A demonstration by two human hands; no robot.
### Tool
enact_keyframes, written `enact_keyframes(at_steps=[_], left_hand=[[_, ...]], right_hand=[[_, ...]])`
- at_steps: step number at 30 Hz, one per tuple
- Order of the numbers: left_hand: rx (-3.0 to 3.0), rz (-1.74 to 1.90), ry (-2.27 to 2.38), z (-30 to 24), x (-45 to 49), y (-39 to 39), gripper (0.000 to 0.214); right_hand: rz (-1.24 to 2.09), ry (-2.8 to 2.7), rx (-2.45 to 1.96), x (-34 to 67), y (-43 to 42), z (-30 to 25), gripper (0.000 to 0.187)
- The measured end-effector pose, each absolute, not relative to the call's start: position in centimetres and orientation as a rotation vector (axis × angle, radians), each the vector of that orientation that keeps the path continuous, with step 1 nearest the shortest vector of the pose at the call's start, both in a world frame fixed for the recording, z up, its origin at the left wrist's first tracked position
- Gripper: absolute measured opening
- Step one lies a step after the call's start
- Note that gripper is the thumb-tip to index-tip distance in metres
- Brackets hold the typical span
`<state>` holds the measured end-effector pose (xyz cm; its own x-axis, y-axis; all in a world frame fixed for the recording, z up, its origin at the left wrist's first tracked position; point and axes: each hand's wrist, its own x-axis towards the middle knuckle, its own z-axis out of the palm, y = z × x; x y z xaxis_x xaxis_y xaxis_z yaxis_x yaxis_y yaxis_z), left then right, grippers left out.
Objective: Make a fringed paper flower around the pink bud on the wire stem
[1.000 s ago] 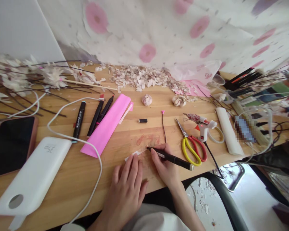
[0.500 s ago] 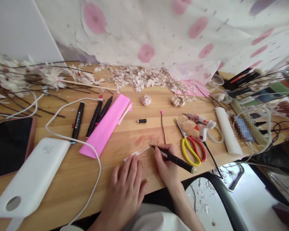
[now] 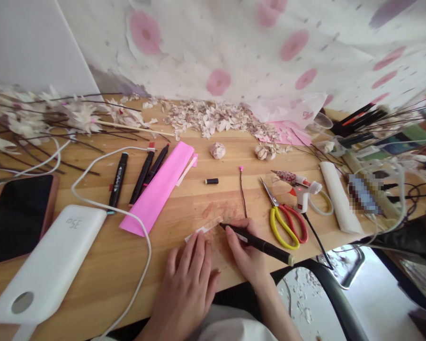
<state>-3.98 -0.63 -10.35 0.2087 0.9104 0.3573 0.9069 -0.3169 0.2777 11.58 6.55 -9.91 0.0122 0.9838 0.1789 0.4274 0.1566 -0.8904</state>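
Note:
My left hand lies flat, its fingertips pressing a narrow white paper strip against the wooden table. In my right hand is a black marker, uncapped, its tip at the strip's right end, which looks faintly tinted. A small black marker cap lies beyond the strip. Behind my right hand is a thin dark stem with a pink tip. Reddish stains mark the wood around the strip.
Scissors and a hot glue gun lie to the right. On the left are folded pink paper, several markers, a white power bank and a phone. Garlic bulbs and peelings lie farther back.
The marker tip has moved slightly left and down along the strip's right end, which now looks more tinted. My left hand keeps its place on the strip. The whole view has shifted a little.

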Motion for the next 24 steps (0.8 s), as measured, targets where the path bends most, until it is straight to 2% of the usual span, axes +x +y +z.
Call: enact_keyframes(at_steps=[7, 24], left_hand=[[2.426, 0.739, 1.836, -10.62, -4.09, -0.77, 0.048], [2.439, 0.762, 1.829, -10.55, -3.99, -0.77, 0.049]], right_hand=[[0.723, -1.523, -1.421, 11.61, 6.49, -10.11, 0.007], [0.788, -1.548, -1.402, 11.64, 6.59, -10.21, 0.007]])
